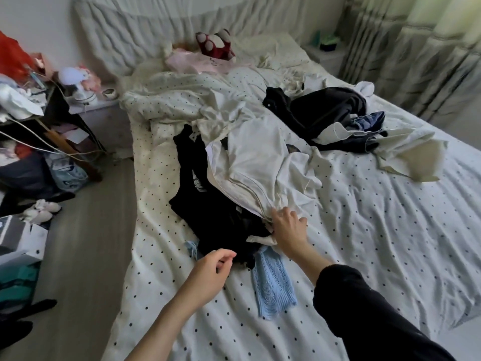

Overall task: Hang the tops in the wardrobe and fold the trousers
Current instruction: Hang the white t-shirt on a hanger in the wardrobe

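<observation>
Polka-dot bed sheet (364, 230), centre frame: tangled garments. Right hand (287, 226) pinching white zipped cotton top (260, 162); left hand (210, 269) loosely curled, empty, by black printed top (208, 204). Risk: dragging pale blue knit (273, 287) along.

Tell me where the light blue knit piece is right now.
In the head view, the light blue knit piece lies on the dotted sheet at lower centre, partly tucked under the black garment.

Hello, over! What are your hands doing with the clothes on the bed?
Right hand touching white garment. Left hand loosely curled, empty, beside black top. Clothes still heaped, nothing hung.
</observation>
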Motion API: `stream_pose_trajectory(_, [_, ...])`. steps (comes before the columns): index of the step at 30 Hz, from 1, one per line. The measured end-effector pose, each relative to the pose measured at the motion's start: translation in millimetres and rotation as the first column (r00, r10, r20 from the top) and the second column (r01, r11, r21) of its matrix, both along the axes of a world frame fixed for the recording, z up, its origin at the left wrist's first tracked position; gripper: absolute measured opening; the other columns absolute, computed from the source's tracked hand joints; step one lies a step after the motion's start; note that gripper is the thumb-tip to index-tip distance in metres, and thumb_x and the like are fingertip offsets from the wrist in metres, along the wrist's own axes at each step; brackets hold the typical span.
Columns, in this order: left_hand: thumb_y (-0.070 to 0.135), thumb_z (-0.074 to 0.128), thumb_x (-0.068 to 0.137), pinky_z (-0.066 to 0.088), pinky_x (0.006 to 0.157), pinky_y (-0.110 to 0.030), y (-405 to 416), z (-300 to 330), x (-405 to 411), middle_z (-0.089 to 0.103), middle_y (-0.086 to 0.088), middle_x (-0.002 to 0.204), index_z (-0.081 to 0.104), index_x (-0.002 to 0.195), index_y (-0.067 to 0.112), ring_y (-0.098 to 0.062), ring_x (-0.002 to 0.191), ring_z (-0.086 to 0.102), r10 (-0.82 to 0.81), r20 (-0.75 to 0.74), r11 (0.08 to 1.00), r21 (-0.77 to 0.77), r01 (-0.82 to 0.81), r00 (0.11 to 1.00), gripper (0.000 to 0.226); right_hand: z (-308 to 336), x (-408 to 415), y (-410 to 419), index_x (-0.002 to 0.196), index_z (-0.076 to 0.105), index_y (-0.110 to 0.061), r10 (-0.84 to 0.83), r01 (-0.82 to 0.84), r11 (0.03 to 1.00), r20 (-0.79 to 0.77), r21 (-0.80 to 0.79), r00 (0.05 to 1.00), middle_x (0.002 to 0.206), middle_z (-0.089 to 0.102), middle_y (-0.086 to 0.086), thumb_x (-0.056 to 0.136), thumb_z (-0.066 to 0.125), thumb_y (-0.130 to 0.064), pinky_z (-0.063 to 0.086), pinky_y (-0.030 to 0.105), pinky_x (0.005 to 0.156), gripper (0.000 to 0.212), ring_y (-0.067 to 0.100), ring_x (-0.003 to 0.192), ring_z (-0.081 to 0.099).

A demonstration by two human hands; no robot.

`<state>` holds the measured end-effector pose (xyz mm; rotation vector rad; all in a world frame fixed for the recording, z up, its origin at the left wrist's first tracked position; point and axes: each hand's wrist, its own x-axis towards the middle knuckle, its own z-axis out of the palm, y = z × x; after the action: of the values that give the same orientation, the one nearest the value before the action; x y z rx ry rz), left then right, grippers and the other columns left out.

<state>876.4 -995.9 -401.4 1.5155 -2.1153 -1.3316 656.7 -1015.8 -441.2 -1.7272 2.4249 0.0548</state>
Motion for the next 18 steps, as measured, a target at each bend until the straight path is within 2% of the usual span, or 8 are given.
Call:
stream_pose_trajectory(1, [0.020, 0.046, 0.097, 0.040, 0.071, 0.000, 0, -4, -1, 0.059, 0.013, 0.110, 0.059, 0.115, 0.025, 0.006, 0.096, 0.053, -0.007, 0.002, 1.000, 0.002, 0.007, 1.000, 0.023, -1, -3, 0, 0.120, 0.050, -0.012, 0.004, -0.005, 0.999, -0.004, -0.037, 1.000, 0.120, 0.050, 0.010, 0.087, 0.047, -0.002, 0.039, 0.043, 0.089, 0.034, 0.028, 0.107, 0.051])
stream_pose_trajectory(3, [0.020, 0.046, 0.097, 0.040, 0.072, -0.001, 0, -5, -4, 0.059, 0.010, 0.111, 0.059, 0.117, 0.023, 0.000, 0.098, 0.055, -0.023, 0.010, 1.000, 0.002, 0.023, 1.000, 0.024, 1, -7, 4, 0.097, 0.058, -0.009, -0.020, 0.033, 0.991, 0.103, -0.126, 0.994, 0.107, 0.055, 0.009, 0.084, 0.045, 0.002, 0.038, 0.039, 0.083, 0.021, 0.027, 0.097, 0.053])
stream_pose_trajectory(6, [0.019, 0.046, 0.097, 0.042, 0.071, -0.006, -7, 2, -12, 0.057, 0.009, 0.112, 0.057, 0.120, 0.022, -0.001, 0.098, 0.054, -0.050, 0.015, 0.998, -0.025, 0.050, 0.999, 0.025, 11, -11, 15, 0.078, 0.053, -0.009, -0.034, 0.081, 0.974, 0.218, -0.212, 0.975, 0.094, 0.058, 0.008, 0.084, 0.043, 0.002, 0.031, 0.032, 0.067, 0.016, 0.031, 0.086, 0.055])
stream_pose_trajectory(8, [0.017, 0.045, 0.097, 0.041, 0.074, -0.009, -13, 12, -20, 0.056, 0.006, 0.114, 0.056, 0.122, 0.020, -0.001, 0.096, 0.053, -0.057, 0.003, 0.996, -0.064, 0.057, 0.998, 0.027, 23, -14, 26, 0.079, 0.056, -0.006, -0.052, 0.116, 0.958, 0.241, -0.263, 0.969, 0.090, 0.063, 0.010, 0.082, 0.044, 0.003, 0.030, 0.032, 0.061, 0.015, 0.035, 0.080, 0.056])
stream_pose_trajectory(10, [0.013, 0.046, 0.096, 0.041, 0.084, -0.015, -20, 28, -33, 0.055, 0.002, 0.119, 0.055, 0.125, 0.017, -0.005, 0.099, 0.052, -0.080, -0.013, 0.987, -0.139, 0.077, 0.997, 0.030, 49, -20, 36, 0.086, 0.062, -0.004, -0.073, 0.154, 0.935, 0.253, -0.319, 0.965, 0.088, 0.067, 0.012, 0.083, 0.045, 0.003, 0.035, 0.033, 0.059, 0.019, 0.037, 0.077, 0.058])
stream_pose_trajectory(13, [0.008, 0.049, 0.094, 0.036, 0.098, -0.021, -29, 55, -54, 0.048, -0.002, 0.129, 0.051, 0.131, 0.013, -0.015, 0.115, 0.048, -0.123, -0.030, 0.958, -0.266, 0.111, 0.992, 0.037, 97, -31, 49, 0.089, 0.063, -0.001, -0.011, 0.123, 0.903, 0.263, -0.411, 0.965, 0.081, 0.066, 0.015, 0.087, 0.046, 0.003, 0.047, 0.039, 0.060, 0.018, 0.037, 0.072, 0.061])
stream_pose_trajectory(16, [0.009, 0.053, 0.092, 0.024, 0.105, -0.020, -37, 84, -79, 0.037, -0.006, 0.142, 0.039, 0.140, 0.010, -0.020, 0.133, 0.036, -0.154, -0.068, 0.916, -0.384, 0.116, 0.986, 0.050, 156, -45, 64, 0.090, 0.067, 0.000, 0.080, 0.066, 0.834, 0.239, -0.548, 0.968, 0.081, 0.070, 0.014, 0.092, 0.049, -0.002, 0.051, 0.041, 0.062, 0.019, 0.034, 0.070, 0.063])
stream_pose_trajectory(18, [0.018, 0.056, 0.092, 0.019, 0.113, -0.032, -39, 105, -102, 0.019, -0.005, 0.154, 0.024, 0.148, 0.016, -0.021, 0.142, 0.019, -0.191, -0.061, 0.900, -0.409, 0.150, 0.980, 0.065, 199, -59, 80, 0.090, 0.068, 0.000, 0.120, 0.041, 0.792, 0.220, -0.609, 0.968, 0.081, 0.070, 0.013, 0.094, 0.050, -0.006, 0.051, 0.038, 0.063, 0.020, 0.032, 0.070, 0.064])
